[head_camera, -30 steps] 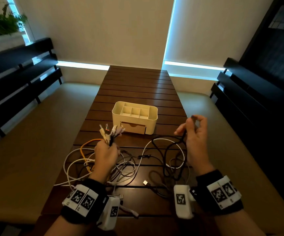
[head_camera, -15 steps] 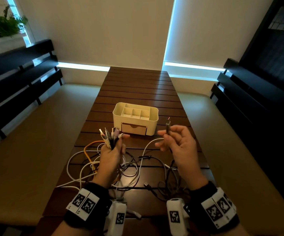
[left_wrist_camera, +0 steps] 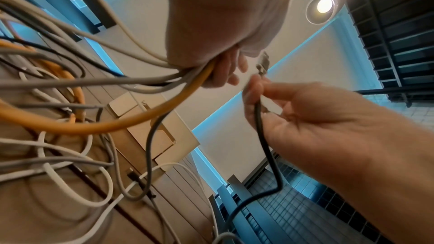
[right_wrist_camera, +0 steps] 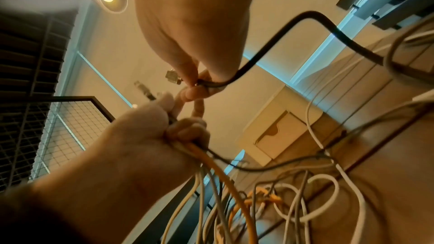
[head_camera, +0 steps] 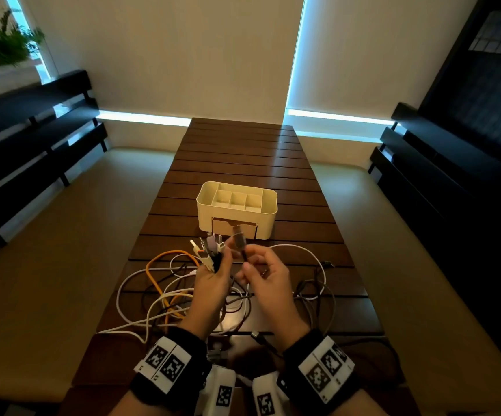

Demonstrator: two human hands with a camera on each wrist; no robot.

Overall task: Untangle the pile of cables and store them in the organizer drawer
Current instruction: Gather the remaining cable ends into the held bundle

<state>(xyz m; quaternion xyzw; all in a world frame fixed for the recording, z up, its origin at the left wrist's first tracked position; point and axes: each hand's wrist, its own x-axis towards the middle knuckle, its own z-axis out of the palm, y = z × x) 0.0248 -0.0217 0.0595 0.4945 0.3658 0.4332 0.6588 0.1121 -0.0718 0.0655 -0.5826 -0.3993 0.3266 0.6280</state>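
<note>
My left hand (head_camera: 213,277) grips a bundle of cable ends (head_camera: 208,250), plugs fanning up; the orange cable (left_wrist_camera: 145,118) and pale ones hang from the fist. My right hand (head_camera: 261,271) pinches a black cable (left_wrist_camera: 260,127) just below its plug (head_camera: 238,238), held upright beside the bundle, almost touching the left fingers. Loops of white, orange and dark cables (head_camera: 165,292) sprawl on the wooden table (head_camera: 243,154) under both hands. The cream organizer (head_camera: 265,205) stands just beyond, its cardboard-coloured drawer (head_camera: 222,228) closed.
Padded benches (head_camera: 48,235) run along both sides of the narrow table, with dark slatted backs (head_camera: 27,139). A loose plug (head_camera: 255,334) lies near the table's front edge. A ceiling lamp (left_wrist_camera: 323,5) shines above.
My right hand has carried the black cable's plug leftward, from out at the right to right beside the bundle in my left hand. The left hand has stayed roughly in place.
</note>
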